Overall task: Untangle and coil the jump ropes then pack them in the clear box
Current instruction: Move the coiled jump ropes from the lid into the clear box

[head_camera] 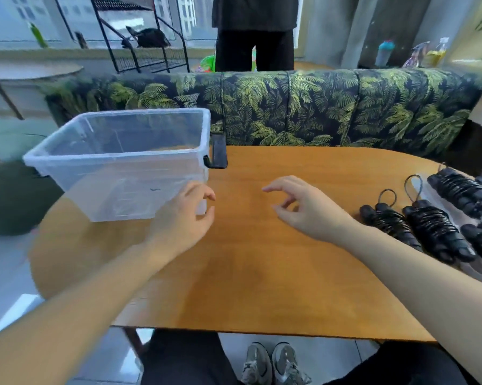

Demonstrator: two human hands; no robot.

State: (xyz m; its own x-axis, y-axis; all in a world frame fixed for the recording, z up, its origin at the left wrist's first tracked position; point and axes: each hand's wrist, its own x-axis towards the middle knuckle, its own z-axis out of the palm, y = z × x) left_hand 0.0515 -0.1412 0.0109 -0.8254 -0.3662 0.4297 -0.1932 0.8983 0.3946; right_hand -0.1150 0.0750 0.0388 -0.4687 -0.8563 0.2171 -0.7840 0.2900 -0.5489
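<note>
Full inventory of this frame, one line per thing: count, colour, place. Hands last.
box: one, clear, nothing visible inside, table's far left, black latch on its right end.
ropes: at least five coiled bundles, black, table's right edge, some cut off by the frame.
table: one, orange-brown wood, rounded, centre.
sofa: one, dark with green leaf print, behind the table.
rack: one, black wire, far left by the window.
bottles: several, mixed colours, far right ledge.
bystander: one, dark clothes, standing behind the sofa.
shoes: one pair, grey, under the table.
left hand: fingers loosely curled, beside the box's near corner.
right hand: fingers loosely curled, holding nothing, above the table.
</note>
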